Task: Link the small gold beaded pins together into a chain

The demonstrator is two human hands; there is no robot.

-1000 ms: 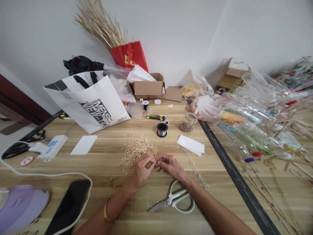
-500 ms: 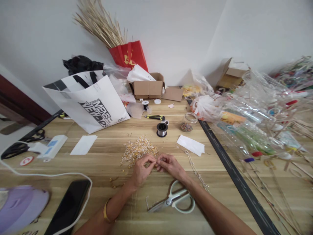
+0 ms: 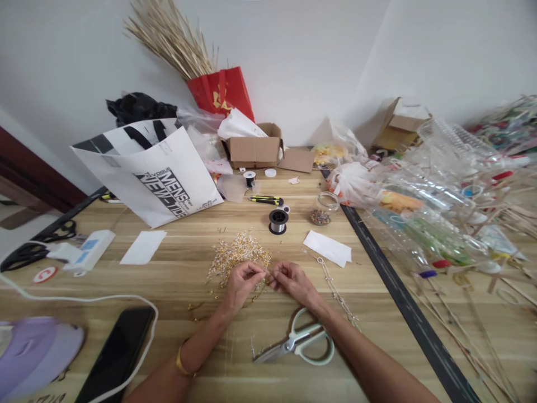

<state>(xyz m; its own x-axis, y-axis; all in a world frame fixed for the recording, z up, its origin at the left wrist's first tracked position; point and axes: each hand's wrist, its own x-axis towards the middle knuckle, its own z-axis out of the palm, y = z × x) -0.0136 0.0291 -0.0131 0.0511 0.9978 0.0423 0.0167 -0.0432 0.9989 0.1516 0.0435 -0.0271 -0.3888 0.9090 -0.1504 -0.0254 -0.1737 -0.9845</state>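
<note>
My left hand [image 3: 246,281] is closed in a pinch at the near edge of a pile of small gold and silvery beads [image 3: 235,252]. Close beside it, my right hand [image 3: 291,281] pinches too, thumb against fingers. Whatever the fingertips hold is too small to make out. Below the hands lie scissors [image 3: 293,344] with pale handles, blades pointing left, a short bit of chain [image 3: 252,347] at their tips. A silvery beaded chain [image 3: 335,294] lies right of my right hand. Beyond the pile stands a spool of silvery wire [image 3: 277,222].
A yellow-black utility knife [image 3: 265,200], a glass jar of beads [image 3: 322,211] and a white paper [image 3: 328,249] lie beyond the hands. A phone [image 3: 117,352] and white cable are at left. Plastic bottles [image 3: 436,235] crowd the right, past a black strip [image 3: 390,280].
My two hands have drawn slightly apart, leaving a small gap between the fingertips. My left hand has shifted a little to the left. The things on the table stay put.
</note>
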